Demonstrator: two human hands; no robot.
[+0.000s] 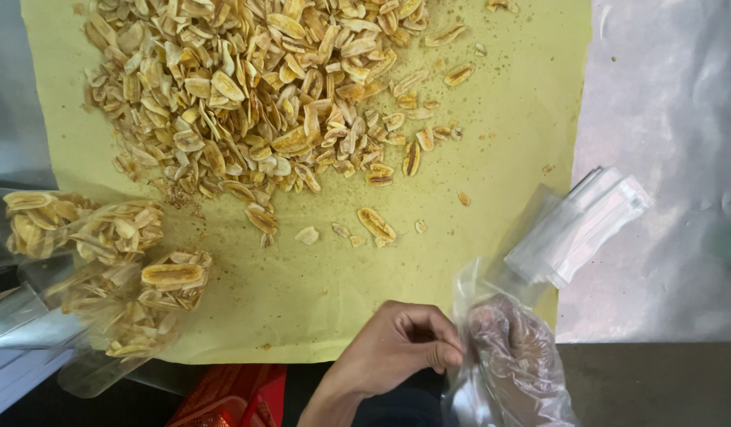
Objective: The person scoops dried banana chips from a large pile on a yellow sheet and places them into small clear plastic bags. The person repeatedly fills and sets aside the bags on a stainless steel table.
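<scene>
A big heap of fried banana chips (255,87) lies on yellow paper (476,119). At the bottom middle my left hand (397,344) pinches the edge of a clear plastic bag (480,292). My right hand (512,352) is pushed inside that bag, its fingers showing through the film. The bag holds no chips that I can see. A few loose chips (376,224) lie just above my hands.
Several clear bags filled with chips (113,261) lie at the left edge of the paper. A stack of empty clear bags (583,225) rests at the right on a silvery sheet (666,95). A red crate (231,399) shows below the table edge.
</scene>
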